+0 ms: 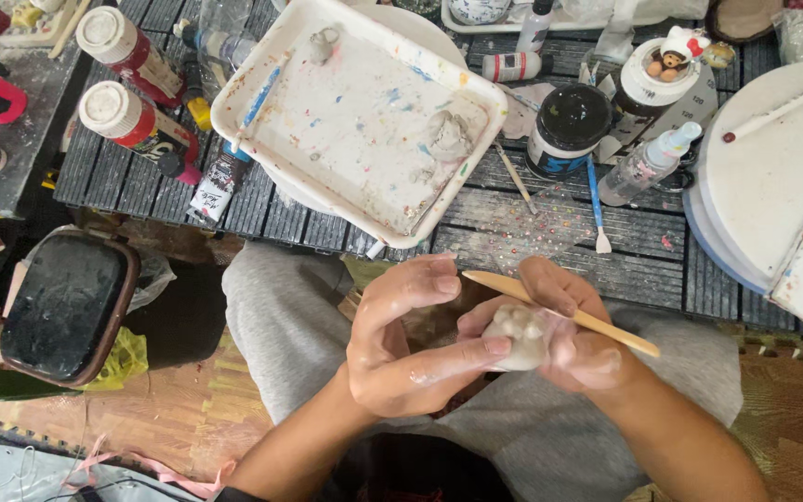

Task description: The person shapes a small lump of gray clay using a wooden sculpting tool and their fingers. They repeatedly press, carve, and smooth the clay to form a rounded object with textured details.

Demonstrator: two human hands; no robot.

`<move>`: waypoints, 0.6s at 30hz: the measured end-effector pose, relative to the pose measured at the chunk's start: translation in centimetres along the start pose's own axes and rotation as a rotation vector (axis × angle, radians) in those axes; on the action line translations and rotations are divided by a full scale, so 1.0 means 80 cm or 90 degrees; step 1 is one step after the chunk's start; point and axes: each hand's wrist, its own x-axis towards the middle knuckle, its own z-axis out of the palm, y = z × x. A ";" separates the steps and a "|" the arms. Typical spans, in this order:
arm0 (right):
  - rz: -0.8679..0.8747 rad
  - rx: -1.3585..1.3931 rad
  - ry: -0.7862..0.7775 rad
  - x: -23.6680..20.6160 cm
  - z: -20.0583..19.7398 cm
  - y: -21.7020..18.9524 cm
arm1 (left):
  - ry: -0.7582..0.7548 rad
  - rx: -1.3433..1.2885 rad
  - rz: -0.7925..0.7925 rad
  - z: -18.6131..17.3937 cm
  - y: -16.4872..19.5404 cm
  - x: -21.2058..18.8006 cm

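Both hands meet over my lap around a small pale clay piece (519,336) with a bumpy top. My left hand (408,339) pinches it between thumb and fingers from the left. My right hand (573,330) cups it from the right and also carries a thin wooden modelling stick (559,311), which lies slanted across the fingers, its blunt end pointing up-left. Clay smears whiten the fingers.
A white paint-flecked tray (262,84) holding grey clay lumps (448,135) and a blue brush sits on the dark slatted table (513,232). Red-labelled bottles (137,125), a black jar (569,130), a spray bottle (648,163), and round white boards (764,186) surround it. A black stool (67,307) stands left.
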 end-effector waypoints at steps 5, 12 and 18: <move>0.017 0.017 0.002 0.000 0.000 0.001 | -0.028 -0.031 -0.009 -0.002 0.005 -0.002; 0.060 0.083 -0.023 0.002 -0.003 -0.001 | -0.106 -0.047 0.034 -0.008 -0.003 0.004; 0.051 0.071 -0.082 0.003 -0.010 0.000 | -0.161 0.010 0.119 -0.012 0.002 0.011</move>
